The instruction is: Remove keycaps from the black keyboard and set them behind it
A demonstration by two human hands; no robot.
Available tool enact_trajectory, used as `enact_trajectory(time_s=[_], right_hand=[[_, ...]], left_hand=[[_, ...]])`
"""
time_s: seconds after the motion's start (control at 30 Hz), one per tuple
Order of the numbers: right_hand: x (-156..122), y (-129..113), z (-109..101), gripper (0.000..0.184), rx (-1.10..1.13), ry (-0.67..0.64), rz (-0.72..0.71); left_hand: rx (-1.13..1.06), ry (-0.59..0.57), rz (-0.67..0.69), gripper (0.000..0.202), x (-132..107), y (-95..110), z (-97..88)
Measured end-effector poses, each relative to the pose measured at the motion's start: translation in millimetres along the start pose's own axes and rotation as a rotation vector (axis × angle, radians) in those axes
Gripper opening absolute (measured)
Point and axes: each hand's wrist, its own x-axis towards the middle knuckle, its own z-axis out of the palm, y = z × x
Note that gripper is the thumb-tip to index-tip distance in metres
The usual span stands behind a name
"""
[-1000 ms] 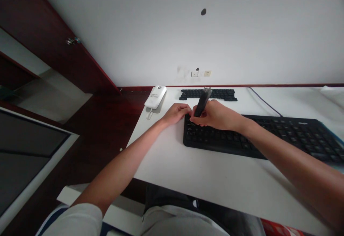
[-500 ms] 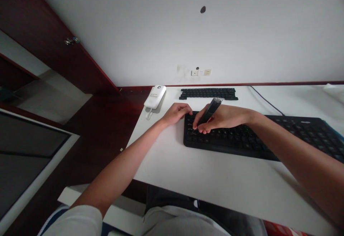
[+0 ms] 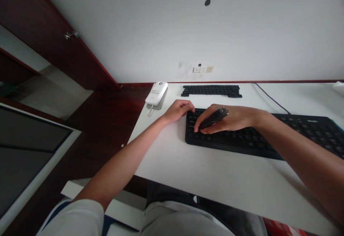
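The black keyboard (image 3: 231,139) lay flat on the white surface (image 3: 166,157), and the right hand (image 3: 233,116) was over its left part, fingers closed around a dark tool (image 3: 215,118) that leaned low above the keys. The tool's working end was hidden by the fingers, so whether it touched a key could not be told. The left hand (image 3: 179,110) was at the keyboard's far left corner, fingers curled narrow with the tips at its edge; whether they pinched the rim or merely rested there could not be told. Beyond the keyboard's far edge lay a separate key panel (image 3: 211,90), and a white device (image 3: 157,93) with a short cord loop (image 3: 151,112) was beyond and left of its left end. With steadying likely only at that one corner, a sideways push from the right hand could have swung the keyboard. The tool's slant might have let its tip skid onto a neighbouring key, and too hard a press could have loosened a keycap.
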Motion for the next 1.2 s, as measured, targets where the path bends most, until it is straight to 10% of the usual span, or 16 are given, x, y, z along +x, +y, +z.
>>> enact_trajectory(time_s=[1.2], right_hand=[[-7,-4,-11,0.024,-0.149,0.173,0.054]], left_hand=[[0.071,-0.016,0.043,0.027,0,2,2.9]])
